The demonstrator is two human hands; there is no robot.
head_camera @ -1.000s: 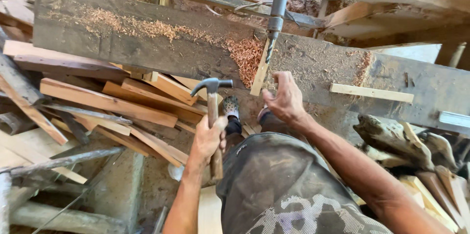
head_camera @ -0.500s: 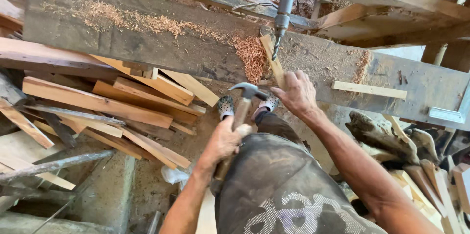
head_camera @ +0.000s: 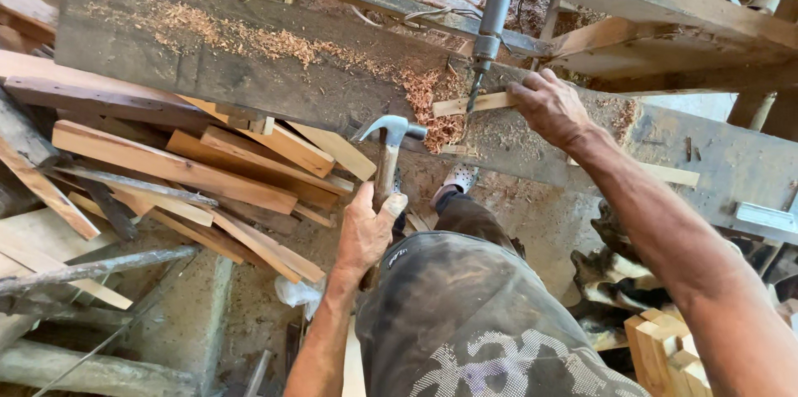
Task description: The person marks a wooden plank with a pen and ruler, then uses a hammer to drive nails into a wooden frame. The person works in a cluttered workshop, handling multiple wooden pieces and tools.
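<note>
— Hammer [head_camera: 391,147] position first: where has it got to?

— Higher than a second ago. The left hand [head_camera: 366,231] is wrapped shut around the wooden handle, and the steel claw head now stands level with the front edge of the dark, sawdust-strewn bench [head_camera: 208,73], just beside the heap of shavings [head_camera: 432,106]. Half a second back the head was lower, close to the person's knee.

— And the other hand?

— The right hand [head_camera: 549,102] has gone up and forward. Its fingers are closed on one end of a small pale wood strip [head_camera: 474,103], pressing it flat on the bench. Earlier that hand hung off the bench edge, with the strip tilted.

— Where does the strip lie now?

— Directly under the drill bit [head_camera: 474,91] of the vertical machine spindle [head_camera: 497,6]; the tip looks to be touching or nearly touching the wood, I cannot tell which.

— So what does that tell you?

— My reading: the piece has been set in place under the bit, and the hammer is raised close by, ready for use on it.
</note>
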